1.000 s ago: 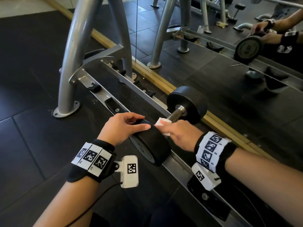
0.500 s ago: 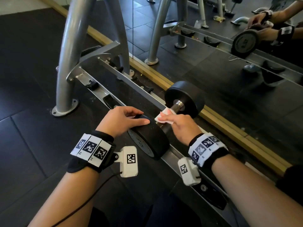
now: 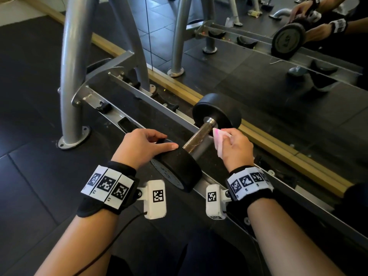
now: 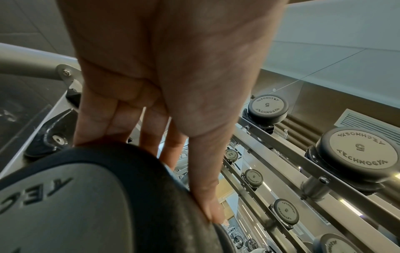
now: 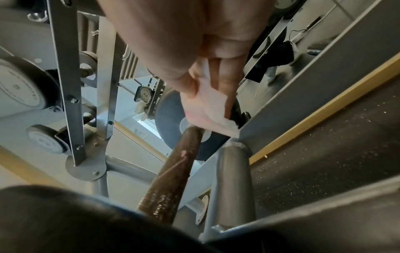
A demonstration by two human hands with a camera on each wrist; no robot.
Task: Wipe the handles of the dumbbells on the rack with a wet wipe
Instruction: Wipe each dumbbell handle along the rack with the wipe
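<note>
My right hand (image 3: 236, 149) pinched the wet wipe (image 3: 219, 143) between thumb and fingers, and my left hand (image 3: 142, 147) lay with straight fingers on the near head of the dumbbell (image 3: 179, 168). The dumbbell lay across the rack (image 3: 111, 108) rails, its long axis running from near-left to far-right. The wipe was at the right side of the handle (image 3: 199, 137), close to the far head; I could not tell if it touched. The handle lay just left of my right hand, the nearer hand.
</note>
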